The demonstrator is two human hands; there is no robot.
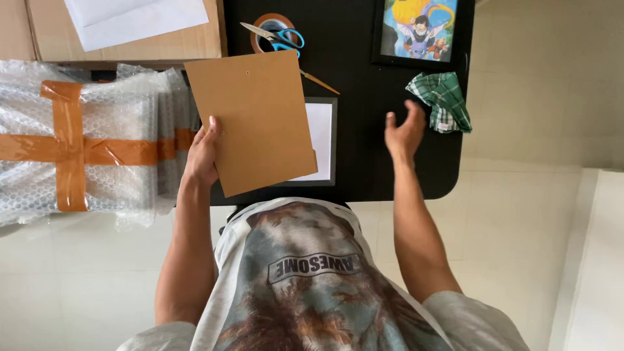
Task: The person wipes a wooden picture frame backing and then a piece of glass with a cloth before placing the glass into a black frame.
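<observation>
My left hand (203,155) grips the left edge of a brown backing board (263,117), held tilted above the black table (364,97). Under the board lies a black picture frame (323,140) with a white sheet inside, partly hidden. My right hand (404,130) hovers open over the table, fingers spread, empty, just left of a green checked cloth (444,99).
Blue-handled scissors (276,36) rest on a roll of brown tape (265,26) at the table's far side. A framed cartoon picture (418,29) lies at the back right. A bubble-wrapped bundle (78,140) bound with brown tape sits left; cardboard with white paper (130,26) behind it.
</observation>
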